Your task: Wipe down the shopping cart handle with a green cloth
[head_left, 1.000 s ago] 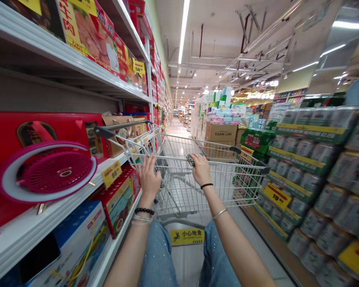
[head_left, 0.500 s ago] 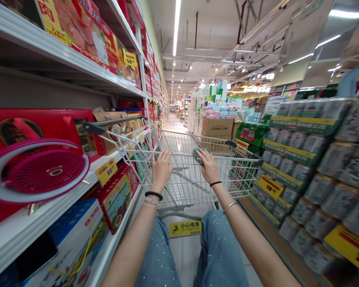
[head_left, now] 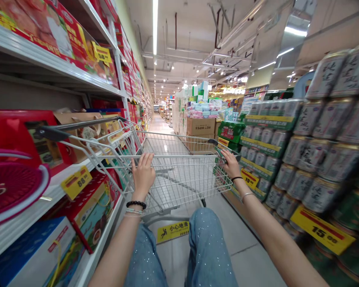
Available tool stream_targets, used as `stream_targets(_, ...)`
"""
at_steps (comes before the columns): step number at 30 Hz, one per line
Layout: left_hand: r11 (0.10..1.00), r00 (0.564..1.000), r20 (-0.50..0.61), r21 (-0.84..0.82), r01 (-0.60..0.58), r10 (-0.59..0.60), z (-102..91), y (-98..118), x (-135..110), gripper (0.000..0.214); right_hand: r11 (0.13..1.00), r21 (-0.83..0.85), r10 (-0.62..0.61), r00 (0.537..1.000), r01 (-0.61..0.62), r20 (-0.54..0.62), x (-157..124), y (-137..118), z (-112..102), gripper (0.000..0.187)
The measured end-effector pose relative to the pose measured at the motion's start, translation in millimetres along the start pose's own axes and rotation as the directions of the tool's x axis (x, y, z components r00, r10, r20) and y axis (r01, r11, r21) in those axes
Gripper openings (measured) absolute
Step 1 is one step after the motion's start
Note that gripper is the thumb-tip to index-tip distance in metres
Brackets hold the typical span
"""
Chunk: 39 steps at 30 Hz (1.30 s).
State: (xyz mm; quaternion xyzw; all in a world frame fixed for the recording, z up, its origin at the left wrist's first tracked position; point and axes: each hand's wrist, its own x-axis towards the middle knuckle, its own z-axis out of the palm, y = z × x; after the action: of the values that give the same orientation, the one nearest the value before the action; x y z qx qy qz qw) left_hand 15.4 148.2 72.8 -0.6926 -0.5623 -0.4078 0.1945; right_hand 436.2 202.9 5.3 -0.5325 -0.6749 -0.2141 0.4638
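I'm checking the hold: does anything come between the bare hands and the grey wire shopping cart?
A small, mostly hidden dark-green object appears under the right hand at the cart's near rim. Nothing visible separates the left hand from that rim.

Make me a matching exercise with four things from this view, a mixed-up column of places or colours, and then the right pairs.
Things:
1. Left hand
2. Right hand
3. Upper WET WIPES carton
4. Caution sign

Places or colours:
A. Brown, beyond the cart
B. On the cart's near rim, closer to the handle
C. Yellow with black lettering
D. At the cart's end farther from the handle

Right pairs:
1-B, 2-D, 3-A, 4-C
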Motion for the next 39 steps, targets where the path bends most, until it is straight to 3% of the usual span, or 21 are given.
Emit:
stream_targets(2,0.999,0.999,-0.037,-0.006,0.032,-0.032,8.1,15.4,1.1,0.063,0.999,-0.012,0.045,0.999,-0.045,-0.022,0.7,-4.5,2.4,0.068)
stream_targets(4,0.999,1.0,-0.015,-0.021,0.024,-0.025,22.8,44.3,3.2,0.065,0.997,-0.013,0.074,0.996,-0.074,-0.045,2.6,-21.7,8.9,0.068)
stream_targets(6,0.995,0.991,0.104,-0.064,-0.078,0.084,42.8,84.6,5.7,0.067,0.998,-0.007,0.069,0.997,-0.069,-0.038,5.4,-46.2,17.5,0.07)
stream_targets(9,0.966,0.944,0.221,-0.132,-0.22,0.245,74.1,149.5,8.3,0.069,0.999,-0.002,0.048,0.999,-0.048,-0.009,9.7,-77.5,26.3,0.071)
stream_targets(11,0.959,0.931,0.247,-0.151,-0.238,0.27,90.0,182.0,9.0,0.067,1.0,0.003,0.02,0.999,-0.02,0.031,12.4,-83.3,24.9,0.071)
stream_targets(13,0.965,0.938,0.243,-0.146,-0.216,0.246,99.7,199.5,9.4,0.064,1.0,0.012,-0.025,0.996,0.024,0.08,14.9,-73.5,16.7,0.072)
stream_targets(16,0.962,0.942,0.213,-0.14,-0.232,0.258,105.0,202.4,10.2,0.063,0.998,0.017,-0.054,0.99,0.053,0.133,17.0,-38.0,-1.3,0.073)
stream_targets(20,0.956,0.941,0.186,-0.128,-0.263,0.283,107.6,196.6,10.6,0.063,0.999,-0.015,0.047,0.993,-0.046,0.112,14.6,4.3,-11.4,0.073)
stream_targets(24,0.965,0.954,0.154,-0.099,-0.244,0.257,112.9,199.4,8.4,0.064,0.996,-0.027,0.081,0.996,-0.08,0.023,7.4,0.6,2.0,0.076)
stream_targets(28,0.965,0.957,0.136,-0.098,-0.244,0.256,115.3,196.6,5.1,0.065,0.995,-0.016,-0.098,0.992,0.099,0.08,5.9,-13.4,7.3,0.078)
stream_targets(31,0.956,0.95,0.125,-0.107,-0.274,0.286,114.3,190.5,4.1,0.064,0.986,-0.008,-0.165,0.978,0.168,0.129,8.9,1.7,-5.8,0.077)
stream_targets(36,0.949,0.946,0.117,-0.125,-0.289,0.303,113.1,186.1,4.1,0.064,0.997,-0.07,-0.014,0.993,0.023,0.117,6.4,43.4,-26.6,0.073)
stream_targets(39,0.948,0.947,0.114,-0.139,-0.286,0.302,112.5,186.6,3.4,0.065,0.992,-0.101,0.081,0.995,-0.075,0.056,2.0,37.3,-20.0,0.073)
